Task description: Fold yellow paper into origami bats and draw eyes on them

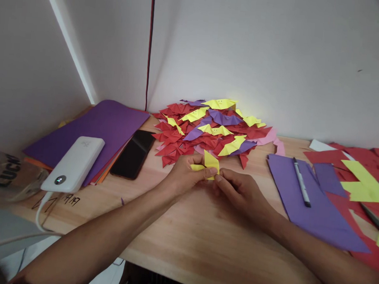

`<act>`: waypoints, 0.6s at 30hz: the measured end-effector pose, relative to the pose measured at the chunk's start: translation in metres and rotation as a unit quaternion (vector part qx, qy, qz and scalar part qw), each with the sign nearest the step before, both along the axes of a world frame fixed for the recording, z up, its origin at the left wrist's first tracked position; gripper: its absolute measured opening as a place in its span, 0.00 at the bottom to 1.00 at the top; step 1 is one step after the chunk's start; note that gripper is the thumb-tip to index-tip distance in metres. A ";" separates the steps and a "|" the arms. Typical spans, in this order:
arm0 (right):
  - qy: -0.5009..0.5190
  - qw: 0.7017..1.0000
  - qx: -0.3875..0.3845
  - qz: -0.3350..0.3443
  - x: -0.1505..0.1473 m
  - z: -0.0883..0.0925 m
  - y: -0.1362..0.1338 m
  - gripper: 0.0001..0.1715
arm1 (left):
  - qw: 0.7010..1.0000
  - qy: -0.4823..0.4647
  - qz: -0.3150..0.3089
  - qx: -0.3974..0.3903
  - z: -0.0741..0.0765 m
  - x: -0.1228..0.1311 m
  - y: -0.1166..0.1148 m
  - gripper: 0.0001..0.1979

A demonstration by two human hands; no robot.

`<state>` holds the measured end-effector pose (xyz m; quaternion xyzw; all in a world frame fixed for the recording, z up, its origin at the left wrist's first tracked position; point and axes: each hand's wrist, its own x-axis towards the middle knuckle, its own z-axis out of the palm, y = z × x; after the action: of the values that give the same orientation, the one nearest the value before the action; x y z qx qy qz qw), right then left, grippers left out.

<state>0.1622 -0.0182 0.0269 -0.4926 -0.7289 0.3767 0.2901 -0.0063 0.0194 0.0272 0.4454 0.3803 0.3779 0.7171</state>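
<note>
My left hand (184,172) and my right hand (239,192) meet over the wooden table (202,242), both pinching a small folded yellow paper piece (209,163). The fingers of each hand are closed on its edges, and the paper rises just above the tabletop between them. Right behind it lies a heap of folded paper figures (209,130) in red, yellow, purple and pink.
A white power bank (74,163) with a cable rests on purple sheets (96,131) at the left, beside a black phone (133,153). At the right lie a purple sheet (314,207) with a pen (301,181) on it, red and yellow paper scraps (362,180), and scissors (377,222).
</note>
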 end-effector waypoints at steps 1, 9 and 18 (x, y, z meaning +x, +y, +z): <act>-0.004 1.000 0.003 0.000 0.000 0.000 0.000 0.19 | 1.000 -0.002 -0.007 -0.008 0.000 0.000 0.000 0.18; -0.040 0.999 0.005 0.014 0.001 -0.001 -0.002 0.15 | 1.000 0.016 0.011 0.012 -0.003 0.000 0.002 0.16; -0.027 0.999 -0.003 0.018 0.000 0.002 0.000 0.18 | 0.999 -0.039 0.012 -0.021 -0.004 0.001 0.003 0.17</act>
<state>0.1624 -0.0183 0.0287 -0.4899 -0.7440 0.3712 0.2620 -0.0056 0.0223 0.0235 0.4104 0.3652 0.3952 0.7363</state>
